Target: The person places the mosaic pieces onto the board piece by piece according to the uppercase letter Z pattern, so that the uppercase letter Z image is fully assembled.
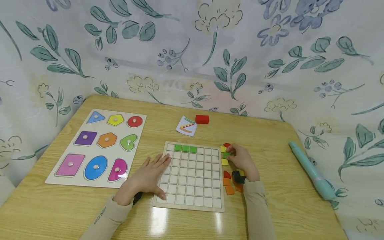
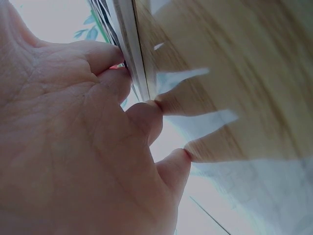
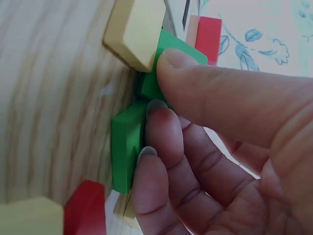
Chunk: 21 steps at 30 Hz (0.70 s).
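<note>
A wooden grid board (image 1: 192, 209) lies on the table, with green square tiles (image 1: 185, 148) in its top row. My left hand (image 1: 151, 175) rests with spread fingers on the board's left edge. At the board's right side, my right hand (image 1: 242, 160) pinches a green block (image 3: 171, 63) between thumb and fingers. A second green block (image 3: 128, 147) lies against the fingertips in the right wrist view. Yellow blocks (image 1: 224, 162) and a red quarter-round block (image 1: 227, 174) lie around that hand. Orange blocks (image 1: 229, 190) are nearer the front, partly hidden by the wrist.
A shape puzzle board (image 1: 100, 148) with knobbed pieces lies at the left. Behind the grid stand a pattern card (image 1: 186, 126) and a red block (image 1: 202, 119). A teal wand-like object (image 1: 312, 171) lies near the right table edge. A floral curtain (image 1: 192, 66) hangs behind.
</note>
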Each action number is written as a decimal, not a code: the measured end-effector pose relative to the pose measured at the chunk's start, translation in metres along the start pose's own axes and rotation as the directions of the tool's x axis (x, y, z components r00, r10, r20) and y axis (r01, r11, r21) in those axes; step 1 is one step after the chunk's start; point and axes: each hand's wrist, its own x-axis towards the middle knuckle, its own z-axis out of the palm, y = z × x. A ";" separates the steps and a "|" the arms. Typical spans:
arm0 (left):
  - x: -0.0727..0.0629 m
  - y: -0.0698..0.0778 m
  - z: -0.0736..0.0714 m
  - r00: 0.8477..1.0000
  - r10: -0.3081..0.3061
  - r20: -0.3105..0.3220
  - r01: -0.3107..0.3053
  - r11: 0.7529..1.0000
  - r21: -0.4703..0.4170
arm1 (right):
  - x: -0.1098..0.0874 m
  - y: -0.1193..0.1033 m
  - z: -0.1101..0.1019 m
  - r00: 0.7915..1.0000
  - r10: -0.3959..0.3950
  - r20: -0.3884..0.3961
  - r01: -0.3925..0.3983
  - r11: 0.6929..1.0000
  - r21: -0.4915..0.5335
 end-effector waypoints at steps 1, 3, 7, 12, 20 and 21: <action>0.000 0.000 0.000 1.000 0.000 -0.002 0.000 1.000 -0.001 | 0.000 0.000 0.000 1.000 -0.007 0.001 0.007 1.000 0.001; 0.000 0.000 -0.001 1.000 -0.001 0.000 0.001 1.000 0.000 | 0.000 -0.002 -0.001 1.000 -0.018 -0.006 0.018 1.000 0.000; -0.001 0.000 -0.001 1.000 0.003 0.003 -0.003 1.000 0.006 | 0.001 -0.012 -0.002 0.998 -0.044 -0.049 0.047 0.997 0.061; -0.001 0.000 0.000 1.000 0.011 -0.008 -0.011 1.000 0.007 | 0.007 -0.038 0.003 0.994 -0.061 -0.089 0.075 0.984 0.159; 0.000 0.000 0.002 1.000 -0.001 -0.007 0.001 1.000 0.008 | 0.027 -0.065 0.035 0.994 -0.076 -0.082 0.091 0.976 0.195; 0.000 0.000 0.002 1.000 -0.001 -0.008 0.001 1.000 0.007 | 0.028 -0.067 0.039 0.995 -0.070 -0.077 0.083 0.978 0.192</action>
